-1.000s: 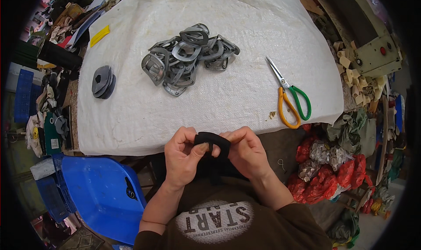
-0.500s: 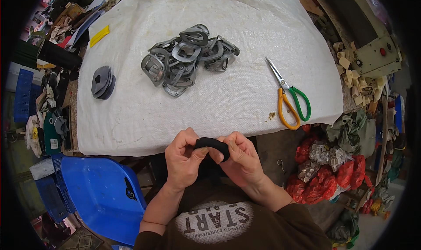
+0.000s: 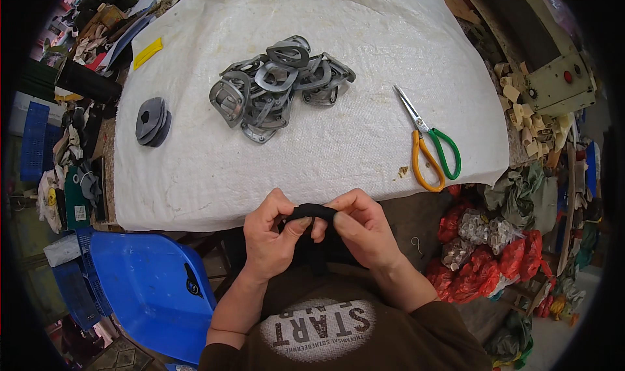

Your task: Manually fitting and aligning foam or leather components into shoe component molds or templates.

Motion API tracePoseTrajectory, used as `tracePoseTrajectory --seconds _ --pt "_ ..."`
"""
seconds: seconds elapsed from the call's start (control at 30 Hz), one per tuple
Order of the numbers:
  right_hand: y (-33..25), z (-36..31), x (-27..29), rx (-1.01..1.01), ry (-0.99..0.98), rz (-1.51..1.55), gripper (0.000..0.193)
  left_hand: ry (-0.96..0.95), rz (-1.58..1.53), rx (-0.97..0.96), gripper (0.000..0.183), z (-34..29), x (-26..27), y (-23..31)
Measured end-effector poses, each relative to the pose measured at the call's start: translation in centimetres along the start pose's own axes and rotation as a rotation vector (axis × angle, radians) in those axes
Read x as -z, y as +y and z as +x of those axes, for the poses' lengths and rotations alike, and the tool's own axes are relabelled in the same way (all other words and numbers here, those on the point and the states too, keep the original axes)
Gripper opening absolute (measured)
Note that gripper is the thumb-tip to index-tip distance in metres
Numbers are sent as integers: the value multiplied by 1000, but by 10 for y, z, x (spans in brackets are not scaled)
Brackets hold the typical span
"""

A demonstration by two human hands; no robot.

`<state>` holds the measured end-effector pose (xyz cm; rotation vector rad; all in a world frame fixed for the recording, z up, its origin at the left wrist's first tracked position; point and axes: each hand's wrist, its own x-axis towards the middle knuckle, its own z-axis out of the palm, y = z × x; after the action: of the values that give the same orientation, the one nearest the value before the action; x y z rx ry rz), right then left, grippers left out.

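Note:
Between my two hands, just off the table's near edge, is a black curved padded piece (image 3: 314, 211). My left hand (image 3: 269, 235) pinches its left end between thumb and fingers. At the other end, my right hand (image 3: 366, 230) grips it in the same way, thumb on the near side. The fingers cover both ends, so its full shape is hidden. Farther off on the table lies a heap of grey rounded frames (image 3: 277, 88) with open centres. To their left sits a small stack of flat dark-grey pieces (image 3: 152, 121).
White woven sheeting (image 3: 364, 146) covers the table. Scissors (image 3: 422, 127) with one orange and one green handle lie open at right. A yellow strip (image 3: 148, 53) is at far left. Below the table stand a blue tub (image 3: 140, 273) at left and red bags (image 3: 478, 270) at right.
The right end of the black padded piece has lifted and turned, so its curve looks flatter. My right hand has shifted slightly up and right; my left hand has barely moved.

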<state>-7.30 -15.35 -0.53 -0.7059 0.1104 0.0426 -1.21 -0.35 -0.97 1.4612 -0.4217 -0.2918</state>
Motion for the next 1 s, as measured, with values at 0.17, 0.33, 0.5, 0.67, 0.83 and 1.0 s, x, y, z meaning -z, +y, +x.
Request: tracePoseTrajectory --seconds 0.17,0.33,0.5,0.67,0.83,1.0 --pt "3 -2 -2 60 63 -230 11 3 3 -37 20 1 0 -2" --pt "2 -4 2 47 -5 -146 10 -29 -71 -37 19 1 5 -1" --pt "4 -3 0 26 7 -62 11 -72 54 -147 18 2 7 0" --pt "14 -3 5 -89 -39 165 14 -57 122 -287 17 8 4 1" --pt "11 -3 0 -107 -53 274 13 -78 177 -323 18 7 4 1" --pt "4 0 3 -126 -15 172 18 -54 127 -288 17 7 4 -4"
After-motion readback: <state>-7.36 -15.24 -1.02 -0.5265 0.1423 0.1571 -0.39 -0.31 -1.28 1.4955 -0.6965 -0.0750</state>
